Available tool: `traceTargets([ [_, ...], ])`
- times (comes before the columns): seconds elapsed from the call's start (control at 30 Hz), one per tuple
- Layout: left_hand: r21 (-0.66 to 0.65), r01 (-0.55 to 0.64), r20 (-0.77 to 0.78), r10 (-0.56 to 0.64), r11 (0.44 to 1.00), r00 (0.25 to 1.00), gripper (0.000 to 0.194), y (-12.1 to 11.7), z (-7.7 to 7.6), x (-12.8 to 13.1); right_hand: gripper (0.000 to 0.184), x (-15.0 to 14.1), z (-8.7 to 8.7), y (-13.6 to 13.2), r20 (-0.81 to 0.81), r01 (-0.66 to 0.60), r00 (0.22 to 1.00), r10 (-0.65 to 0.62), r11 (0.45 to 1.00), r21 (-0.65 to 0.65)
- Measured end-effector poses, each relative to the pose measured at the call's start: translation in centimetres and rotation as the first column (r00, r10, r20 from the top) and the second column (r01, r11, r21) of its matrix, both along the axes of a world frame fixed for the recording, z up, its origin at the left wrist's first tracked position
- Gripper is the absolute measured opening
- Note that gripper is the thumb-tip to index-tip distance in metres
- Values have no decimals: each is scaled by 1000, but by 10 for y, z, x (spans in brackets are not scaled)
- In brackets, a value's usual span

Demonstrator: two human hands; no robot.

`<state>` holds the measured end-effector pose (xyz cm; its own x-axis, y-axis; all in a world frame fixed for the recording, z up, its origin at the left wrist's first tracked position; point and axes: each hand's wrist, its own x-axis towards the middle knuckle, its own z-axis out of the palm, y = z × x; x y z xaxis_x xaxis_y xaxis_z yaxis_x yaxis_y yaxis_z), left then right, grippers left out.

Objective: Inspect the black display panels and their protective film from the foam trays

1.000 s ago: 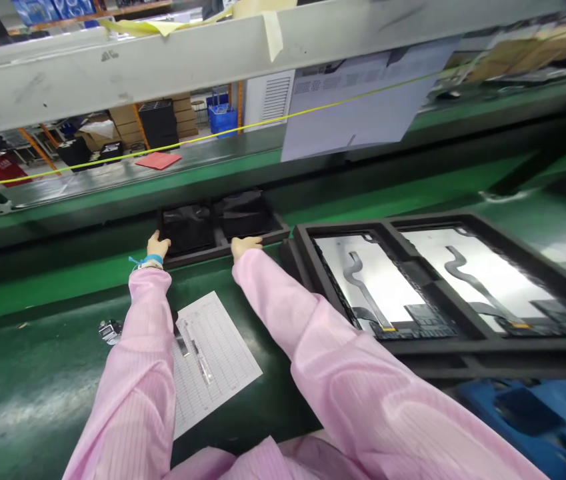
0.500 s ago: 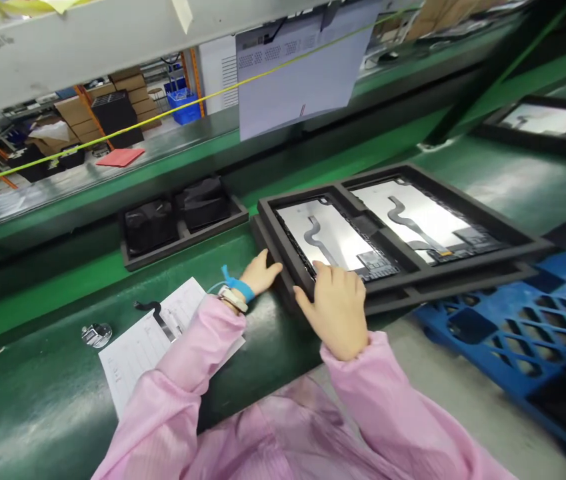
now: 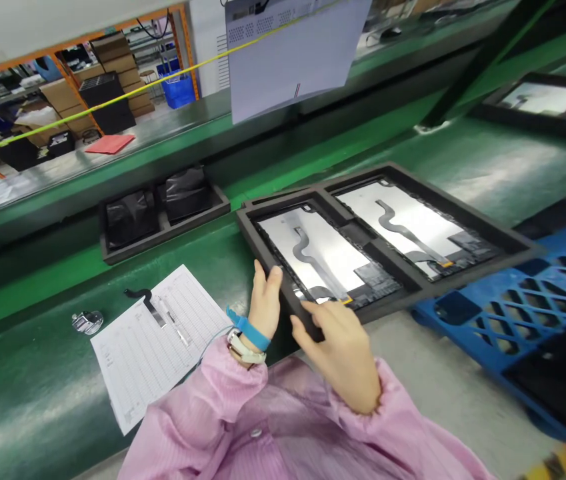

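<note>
A black two-pocket tray (image 3: pixel 463 220) lies tilted over the green bench edge, each pocket holding a silvery panel (image 3: pixel 313 250) with a dark flex cable. My left hand (image 3: pixel 264 301) grips the tray's near left corner, fingers curled against its side. My right hand (image 3: pixel 343 347) holds the tray's front rim, thumb on top, fingertips at the panel's lower edge. Both sleeves are pink, and a blue wrist strap (image 3: pixel 247 328) circles my left wrist.
A smaller black tray (image 3: pixel 160 237) with two black-wrapped items sits further back on the bench. A printed sheet (image 3: pixel 153 343) with a flex strip and a small metal clip (image 3: pixel 87 323) lie at left. A blue plastic pallet (image 3: pixel 517 313) stands at right; another tray (image 3: pixel 543 100) lies far right.
Both hands left the small black tray and took hold of the large panel tray, which has been pulled toward me and tilted past the bench edge. The camera view has swung right and down.
</note>
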<state>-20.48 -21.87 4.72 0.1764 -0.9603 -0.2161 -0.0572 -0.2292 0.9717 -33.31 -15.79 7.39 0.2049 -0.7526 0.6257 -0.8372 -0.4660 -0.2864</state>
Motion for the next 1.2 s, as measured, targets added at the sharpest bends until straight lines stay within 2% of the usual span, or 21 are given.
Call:
traceTargets([
  [0.07, 31, 13, -47, -11, 999, 999, 89, 11, -1, -1, 27, 3, 4, 8, -21, -37, 999, 38, 999, 28],
  [0.13, 25, 44, -54, -42, 999, 998, 95, 16, 0, -2, 24, 2, 8, 5, -40, -27, 999, 30, 998, 51],
  [0.2, 14, 70, -78, -68, 997, 995, 90, 18, 1, -3, 26, -1, 12, -8, -83, 35, 996, -29, 997, 70],
  [0.27, 14, 67, -107, -65, 998, 992, 84, 18, 3, -3, 45, -4, 12, -25, -169, 99, 982, -80, 989, 106],
  [0.33, 14, 53, -121, -51, 998, 991, 81, 18, 4, -3, 61, -7, 9, -42, -264, 116, 962, -69, 979, 167],
  [0.43, 0, 70, -131, -69, 998, 989, 79, 18, 5, -3, 67, -14, 5, -58, -358, 101, 934, -3, 961, 258],
  [0.6, -8, 98, -138, -98, 995, 986, 79, 17, 7, 0, 66, -18, 12, -61, -447, 111, 893, 47, 940, 321],
  [0.77, -33, 102, -155, -106, 994, 982, 82, 18, 3, -1, 70, -2, 28, -57, -536, 166, 844, -4, 953, 254],
  [0.87, -25, 108, -155, -111, 994, 982, 82, 19, 1, -1, 62, 2, 44, -59, -564, 226, 822, -81, 955, 193],
  [1.0, -12, 112, -149, -113, 994, 982, 83, 20, 1, -2, 54, -6, 67, -67, -606, 388, 768, -205, 903, 186],
  [1.07, -13, 118, -157, -119, 993, 980, 85, 20, -1, -2, 44, -17, 78, -72, -593, 405, 780, -200, 884, 235],
  [1.13, -8, 128, -164, -128, 992, 978, 89, 19, -4, 0, 24, -35, 90, -77, -553, 420, 805, -214, 865, 276],
  [1.2, 15, 114, -173, -110, 993, 979, 95, 18, -5, 5, 15, -60, 103, -80, -442, 434, 851, -283, 853, 289],
])
